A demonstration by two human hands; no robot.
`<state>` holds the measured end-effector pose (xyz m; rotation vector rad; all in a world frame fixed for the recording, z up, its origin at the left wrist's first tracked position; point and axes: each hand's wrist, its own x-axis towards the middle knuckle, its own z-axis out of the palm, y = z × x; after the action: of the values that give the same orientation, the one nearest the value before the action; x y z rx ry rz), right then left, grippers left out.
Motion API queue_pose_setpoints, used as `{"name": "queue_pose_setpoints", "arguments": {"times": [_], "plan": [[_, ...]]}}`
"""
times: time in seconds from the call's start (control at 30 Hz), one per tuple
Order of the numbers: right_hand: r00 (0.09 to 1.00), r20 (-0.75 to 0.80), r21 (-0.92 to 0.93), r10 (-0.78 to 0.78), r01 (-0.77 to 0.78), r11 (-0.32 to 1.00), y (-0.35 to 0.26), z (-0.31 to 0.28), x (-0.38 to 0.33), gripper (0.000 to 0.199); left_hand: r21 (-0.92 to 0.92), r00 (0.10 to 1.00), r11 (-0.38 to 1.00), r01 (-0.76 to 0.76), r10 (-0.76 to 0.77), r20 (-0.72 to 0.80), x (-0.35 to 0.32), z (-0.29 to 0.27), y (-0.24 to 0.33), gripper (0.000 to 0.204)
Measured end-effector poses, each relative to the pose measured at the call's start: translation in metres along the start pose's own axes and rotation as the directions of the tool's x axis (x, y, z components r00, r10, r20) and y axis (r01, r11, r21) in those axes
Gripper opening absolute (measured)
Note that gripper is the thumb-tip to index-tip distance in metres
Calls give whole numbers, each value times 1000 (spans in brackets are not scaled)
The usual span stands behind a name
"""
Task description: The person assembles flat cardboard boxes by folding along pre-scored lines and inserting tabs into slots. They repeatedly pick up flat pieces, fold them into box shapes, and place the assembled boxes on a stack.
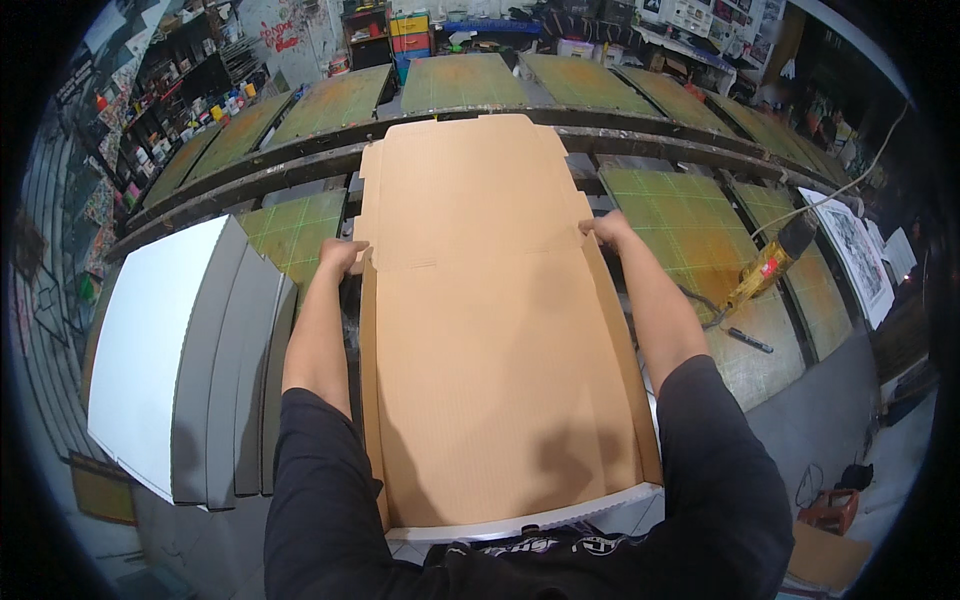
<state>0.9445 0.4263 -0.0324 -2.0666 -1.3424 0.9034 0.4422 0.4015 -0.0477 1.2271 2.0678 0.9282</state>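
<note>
Gripping opposite side edges of a flat brown die-cut cardboard sheet (480, 330), the left hand (340, 256) and right hand (607, 231) clasp it over green cutting mats (690, 225); white sheet stacks (170, 350) crowd its left, open mat right.

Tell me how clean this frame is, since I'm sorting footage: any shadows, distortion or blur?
Head view: fisheye bends the green cutting mats and bench edges toward the dark rim; two soft shadows fall on the near end of the cardboard sheet; left hand and right hand look sharp; the far shelves are small and indistinct.
</note>
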Motion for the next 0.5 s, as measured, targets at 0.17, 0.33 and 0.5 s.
{"name": "queue_pose_setpoints", "arguments": {"times": [0.17, 0.33, 0.5], "plan": [[998, 58, 79, 33, -38, 996, 13, -20, -4, 52, -195, 961, 971, 138, -84, 264, -1, 13, 26, 33], [981, 195, 273, -9, -45, 961, -6, -33, -8, 44, -413, 885, 887, 206, 12, 466, 14, 1, 18, 33], [959, 224, 444, -174, 58, 894, -11, -59, -13, 37, -494, 895, 854, 161, 85, 439, -9, -11, 55, 38]]}}
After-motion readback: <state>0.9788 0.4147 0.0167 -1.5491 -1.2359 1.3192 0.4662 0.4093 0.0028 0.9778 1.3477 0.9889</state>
